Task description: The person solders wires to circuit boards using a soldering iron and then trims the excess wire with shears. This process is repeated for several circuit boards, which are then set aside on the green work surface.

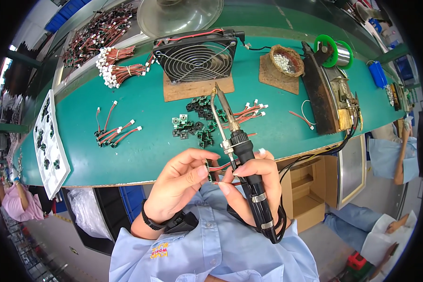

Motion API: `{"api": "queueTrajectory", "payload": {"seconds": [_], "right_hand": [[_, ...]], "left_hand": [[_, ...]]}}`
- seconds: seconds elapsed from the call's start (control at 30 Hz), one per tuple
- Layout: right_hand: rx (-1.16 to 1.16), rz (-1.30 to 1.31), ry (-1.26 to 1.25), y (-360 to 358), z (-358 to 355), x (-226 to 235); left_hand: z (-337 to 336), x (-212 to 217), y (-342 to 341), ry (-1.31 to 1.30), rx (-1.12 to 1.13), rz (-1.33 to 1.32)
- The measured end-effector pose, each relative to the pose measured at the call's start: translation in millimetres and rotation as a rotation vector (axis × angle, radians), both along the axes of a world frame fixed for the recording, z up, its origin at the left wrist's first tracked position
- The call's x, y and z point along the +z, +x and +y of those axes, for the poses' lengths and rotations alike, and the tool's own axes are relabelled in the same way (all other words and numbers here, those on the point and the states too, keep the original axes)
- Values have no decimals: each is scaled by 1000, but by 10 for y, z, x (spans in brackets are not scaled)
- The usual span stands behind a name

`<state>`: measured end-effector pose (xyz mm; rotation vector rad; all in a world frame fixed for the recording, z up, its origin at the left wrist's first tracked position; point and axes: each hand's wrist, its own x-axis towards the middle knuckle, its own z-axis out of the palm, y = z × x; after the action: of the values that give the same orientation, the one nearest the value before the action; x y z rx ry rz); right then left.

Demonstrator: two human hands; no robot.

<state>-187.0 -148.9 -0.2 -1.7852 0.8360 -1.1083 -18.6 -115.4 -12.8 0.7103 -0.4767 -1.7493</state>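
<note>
In the head view, I see the person's left hand [176,185] pinching a small circuit board [208,171] on edge between thumb and fingers, just off the near edge of the green desk [155,155]. The right hand [256,183] is curled around the black handle of a soldering iron [242,143]; red wires [221,167] run from the board toward its thumb and forefinger, though I cannot tell whether they are gripped there. The iron's metal tip, with a bent tube alongside, points to 12 o'clock. Pale bands circle the handle, and any print on them is too small for me to read.

Taking the held board as the centre, the clearest writing sits at 7 o'clock: embroidered lettering [160,251] in yellow and red on the person's light blue shirt [207,254], upside down from this angle.

Toward 12 o'clock lie loose black and green parts [201,109], and beyond them a black fan [195,61] stands on a brown board. A rough brown bowl [274,56] holding silvery bits is at 1 o'clock, with a green-rimmed spool [322,50] farther out, between 1 and 2. A white tray [54,171] of small boards lies at 9 o'clock, wired boards [109,138] at 10, and bundled cables [124,70] with white plugs at 11.
</note>
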Motion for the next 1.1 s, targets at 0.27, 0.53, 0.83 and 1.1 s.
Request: {"api": "queueTrajectory", "payload": {"seconds": [0.27, 0.53, 0.83, 1.1], "right_hand": [[-42, 27, -107, 60, -20, 77], [-22, 24, -118, 59, -23, 74], [-7, -1, -85, 56, -27, 60], [-75, -95, -62, 89, -27, 23]], "left_hand": [[-14, -18, -13, 5, -57, 191], [0, -39, -13, -8, -58, 209], [1, -48, -19, -20, -51, 196], [3, -53, -28, -31, -47, 170]]}}
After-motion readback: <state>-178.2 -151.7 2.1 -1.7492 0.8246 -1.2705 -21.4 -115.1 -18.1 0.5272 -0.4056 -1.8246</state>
